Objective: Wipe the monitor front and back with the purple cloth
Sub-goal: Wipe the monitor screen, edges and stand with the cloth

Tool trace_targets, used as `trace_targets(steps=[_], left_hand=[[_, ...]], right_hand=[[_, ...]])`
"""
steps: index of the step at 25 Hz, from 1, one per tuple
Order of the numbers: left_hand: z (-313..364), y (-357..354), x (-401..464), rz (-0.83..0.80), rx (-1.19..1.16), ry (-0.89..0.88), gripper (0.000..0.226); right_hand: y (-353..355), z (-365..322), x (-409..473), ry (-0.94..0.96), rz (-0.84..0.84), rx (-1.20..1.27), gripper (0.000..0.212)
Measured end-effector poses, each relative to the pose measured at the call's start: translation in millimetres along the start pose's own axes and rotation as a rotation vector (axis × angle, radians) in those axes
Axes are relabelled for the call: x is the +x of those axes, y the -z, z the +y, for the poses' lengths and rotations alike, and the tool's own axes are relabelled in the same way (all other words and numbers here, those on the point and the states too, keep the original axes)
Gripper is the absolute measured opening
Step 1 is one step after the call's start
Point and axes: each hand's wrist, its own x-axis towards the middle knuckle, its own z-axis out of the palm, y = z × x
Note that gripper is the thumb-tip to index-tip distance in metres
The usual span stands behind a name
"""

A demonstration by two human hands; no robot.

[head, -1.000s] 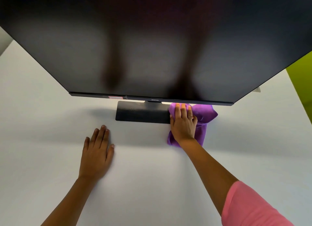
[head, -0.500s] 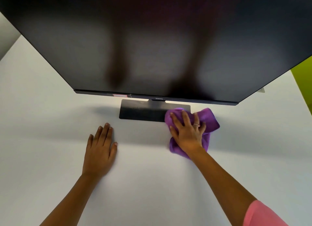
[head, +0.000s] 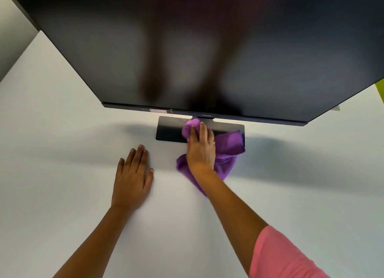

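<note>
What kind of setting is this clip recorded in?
Probably an office or desk workstation: a large dark monitor stands on its flat base on a plain white table, with a lime-green surface at right.

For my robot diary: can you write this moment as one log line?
right hand: presses purple cloth on monitor base | left hand: flat on table | screen: untouched

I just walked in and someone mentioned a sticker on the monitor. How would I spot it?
Start at the big dark monitor filling the top of the view and follow its thin bottom bezel. Left of the small logo in the bezel's middle sits the sticker. It is a small pink rectangle, the only pale mark on that dark strip.
</note>
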Motion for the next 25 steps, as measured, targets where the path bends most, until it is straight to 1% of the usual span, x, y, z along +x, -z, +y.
trace_targets(steps=[2, 3, 4, 6, 8, 10, 14, 18, 20, 22, 25], left_hand=[[0.2, 0.1, 0.4, -0.003, 0.002, -0.001, 0.061], [1.1, 0.2, 0.6, -0.005, -0.001, 0.0, 0.062], [1.6, 0.3, 0.6, -0.004, -0.006, 0.001, 0.062], [1.2, 0.1, -0.1, -0.002, -0.015, 0.0, 0.062], [0.8, 0.7, -0.1, 0.0, 0.001, -0.004, 0.062], [1.3, 1.3, 0.0, 0.0, 0.014, -0.005, 0.062], [1.5, 2.9, -0.5, 0.001, 0.028, -0.009, 0.06], [0.8, 4.7, 2.0, 0.017, 0.023, -0.033, 0.058], [-3.5, 6.6, 3.0, 0.023, -0.01, -0.057, 0.056], [-21.5, 11.4, 6.8, 0.029, -0.016, -0.067, 0.055], [-63.3, 21.6, 17.0, 0.077, 0.014, -0.016, 0.055]], right_hand=[[-8.2, -12.1, -18.6, 0.055, -0.02, -0.018, 0.054], [-7.7, -8.5, -22.2, 0.056, 0.018, -0.038, 0.049], [-5.2, -1.2, -22.5, 0.026, 0.072, -0.055, 0.042], [2.7, 19.0, -16.6, -0.12, 0.15, -0.079, 0.034], [10.4, 31.5, -5.2, -0.239, 0.177, -0.088, 0.035], [11.7, 22.3, 5.4, -0.267, 0.191, -0.074, 0.036], [-1.5, -35.1, 16.5, -0.212, 0.168, -0.035, 0.035], [-19.3, -79.5, 13.9, -0.013, 0.071, 0.0, 0.034], [-21.1, -76.0, 2.7, 0.063, 0.028, -0.022, 0.036], [-18.8, -56.1, -12.1, 0.075, 0.031, -0.055, 0.037], [-8.1, -17.9, -18.3, -0.09, 0.102, -0.078, 0.037]])
